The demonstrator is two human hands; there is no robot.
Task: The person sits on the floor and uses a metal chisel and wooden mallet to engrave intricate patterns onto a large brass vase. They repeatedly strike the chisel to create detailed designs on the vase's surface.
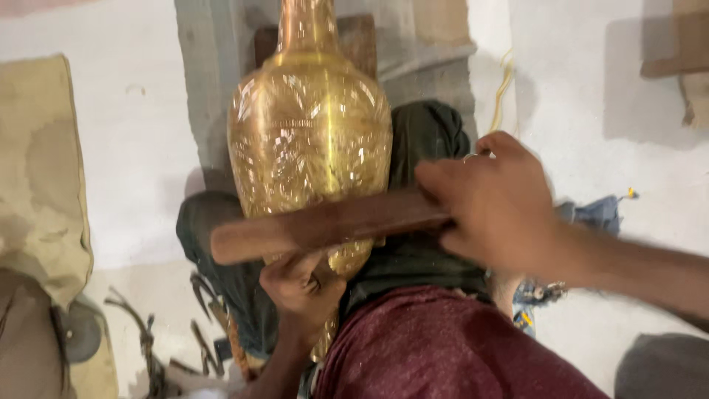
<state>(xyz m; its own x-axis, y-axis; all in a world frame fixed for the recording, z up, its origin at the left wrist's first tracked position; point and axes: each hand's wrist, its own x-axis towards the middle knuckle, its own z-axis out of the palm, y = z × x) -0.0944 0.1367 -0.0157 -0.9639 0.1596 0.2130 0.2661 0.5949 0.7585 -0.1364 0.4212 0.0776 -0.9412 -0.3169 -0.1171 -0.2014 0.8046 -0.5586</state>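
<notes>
A large engraved brass vase (310, 133) lies with its neck pointing away from me, resting on a dark cloth (428, 140) over my lap. My right hand (495, 199) grips one end of a flat brown wooden stick (317, 225) held across the vase's lower body. My left hand (299, 284) is closed under the vase near its base, pinching something small that I cannot make out.
A white floor (583, 103) surrounds me. Dark metal tools (199, 325) lie at the lower left. A tan cloth or sack (40, 177) is at the left edge. A blue rag (598, 214) and small items lie at the right. My maroon garment (443, 347) fills the bottom.
</notes>
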